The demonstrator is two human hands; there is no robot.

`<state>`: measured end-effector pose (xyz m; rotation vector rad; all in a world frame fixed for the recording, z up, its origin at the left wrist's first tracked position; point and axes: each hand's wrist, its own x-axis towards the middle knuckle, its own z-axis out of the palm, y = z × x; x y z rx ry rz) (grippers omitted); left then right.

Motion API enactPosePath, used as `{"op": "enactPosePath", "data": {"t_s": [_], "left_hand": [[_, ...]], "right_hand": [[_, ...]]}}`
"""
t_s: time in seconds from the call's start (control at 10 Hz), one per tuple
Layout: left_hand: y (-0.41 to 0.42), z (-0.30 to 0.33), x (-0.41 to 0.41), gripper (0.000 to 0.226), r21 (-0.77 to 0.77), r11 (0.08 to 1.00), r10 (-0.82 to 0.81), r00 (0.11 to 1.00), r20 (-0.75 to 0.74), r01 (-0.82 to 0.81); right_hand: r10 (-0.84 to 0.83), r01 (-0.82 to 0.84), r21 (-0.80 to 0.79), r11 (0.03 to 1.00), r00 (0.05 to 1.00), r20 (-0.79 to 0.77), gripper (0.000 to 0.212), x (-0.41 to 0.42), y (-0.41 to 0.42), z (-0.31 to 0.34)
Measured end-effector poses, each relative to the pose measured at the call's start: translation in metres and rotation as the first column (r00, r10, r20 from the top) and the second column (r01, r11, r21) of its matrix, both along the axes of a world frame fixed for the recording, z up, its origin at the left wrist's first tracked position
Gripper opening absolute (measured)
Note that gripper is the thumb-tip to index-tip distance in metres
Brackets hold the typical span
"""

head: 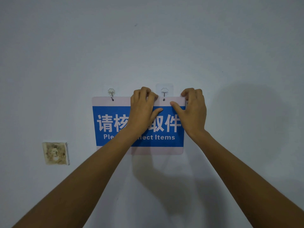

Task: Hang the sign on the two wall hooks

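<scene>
A blue and white sign with white lettering lies flat against the pale wall. Its top left hole sits on the left clear hook, and its top right hole sits at the right clear hook. My left hand grips the sign's top edge just left of the right hook, thumb on the front. My right hand pinches the top right corner, thumb across the face. My forearms cover part of the lettering.
A stained, worn square wall plate sits low on the left of the wall. Shadows of my arms fall on the wall below and to the right of the sign.
</scene>
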<state>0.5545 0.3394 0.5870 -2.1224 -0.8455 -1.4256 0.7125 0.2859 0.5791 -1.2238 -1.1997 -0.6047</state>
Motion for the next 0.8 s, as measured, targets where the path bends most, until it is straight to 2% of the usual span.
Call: {"op": "enactPosePath", "data": {"t_s": [0.3, 0.6, 0.7, 0.8], "left_hand": [[-0.019, -0.01, -0.019, 0.053, -0.051, 0.999, -0.006, 0.998, -0.067, 0.002], [-0.028, -0.059, -0.103, 0.045, -0.268, 0.953, 0.168, 0.983, 0.068, -0.144], [-0.03, -0.072, -0.132, 0.046, -0.324, 0.926, 0.218, 0.975, 0.042, -0.193], [-0.036, -0.082, -0.157, 0.044, -0.384, 0.909, 0.219, 0.969, 0.118, -0.159]], "right_hand": [[-0.021, 0.024, -0.077, 0.997, 0.999, 0.035, 0.037, 0.0, -0.003, 0.005], [-0.098, 0.112, -0.286, 0.951, 0.993, 0.063, 0.03, -0.014, -0.024, 0.014], [-0.148, 0.166, -0.317, 0.934, 0.986, 0.078, 0.027, -0.018, -0.04, 0.013], [-0.125, 0.123, -0.286, 0.95, 0.992, 0.012, 0.027, -0.023, -0.059, 0.009]]}}
